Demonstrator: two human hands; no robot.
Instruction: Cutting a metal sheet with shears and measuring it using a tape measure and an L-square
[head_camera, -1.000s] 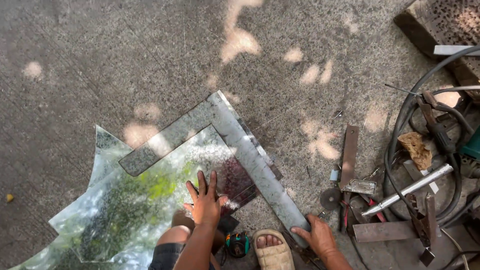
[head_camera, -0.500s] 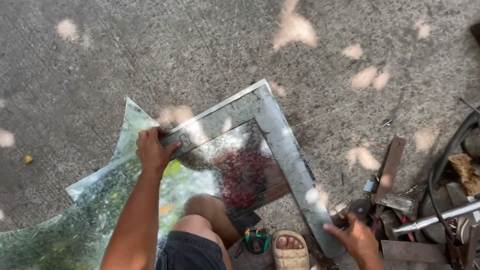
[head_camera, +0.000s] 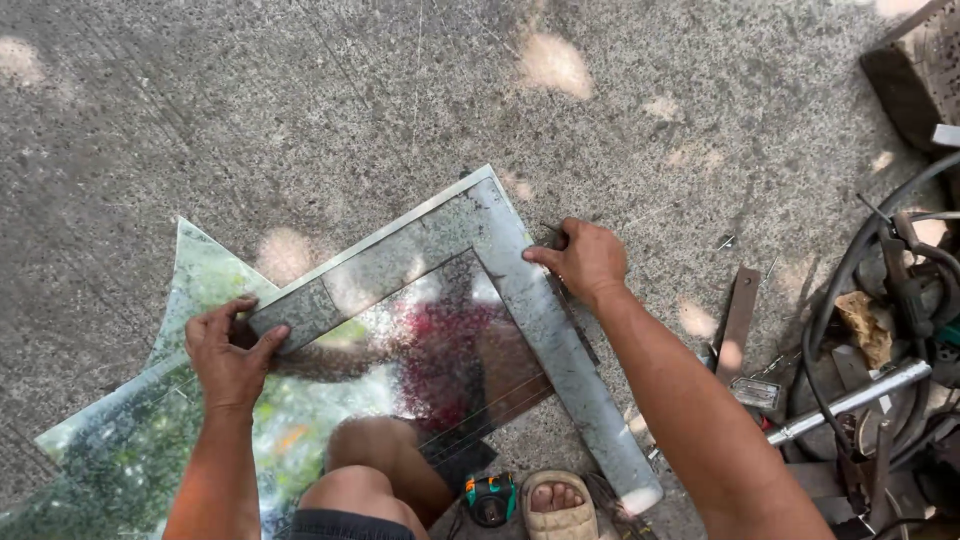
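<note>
A person crouched on a speckled concrete floor (head_camera: 300, 90), seen from above. A large L-shaped steel square (head_camera: 470, 275) lay flat on a shiny metal sheet (head_camera: 200, 420), its corner pointing away from the person, one arm running toward the left and the other toward the near right edge of the floor. The sheet lay on the floor in front of the person's bent knee, reflecting greenery and a red shape.

The left hand (head_camera: 232, 355) gripped the end of the square's left arm, thumb on top and fingers curled closed around its edge. The right hand (head_camera: 583, 258) pressed on the outer edge of the other arm near the corner, fingers folded down onto it; whether it also held a small marking tool could not be told.

Good alignment here seemed to call for steady downward pressure from both hands, so that the square sat flush and did not slide on the slick sheet.

A sandalled foot (head_camera: 558, 505), a small tape measure (head_camera: 489, 497), black hoses (head_camera: 850, 270) and a metal pipe (head_camera: 850, 402) lay nearby.
</note>
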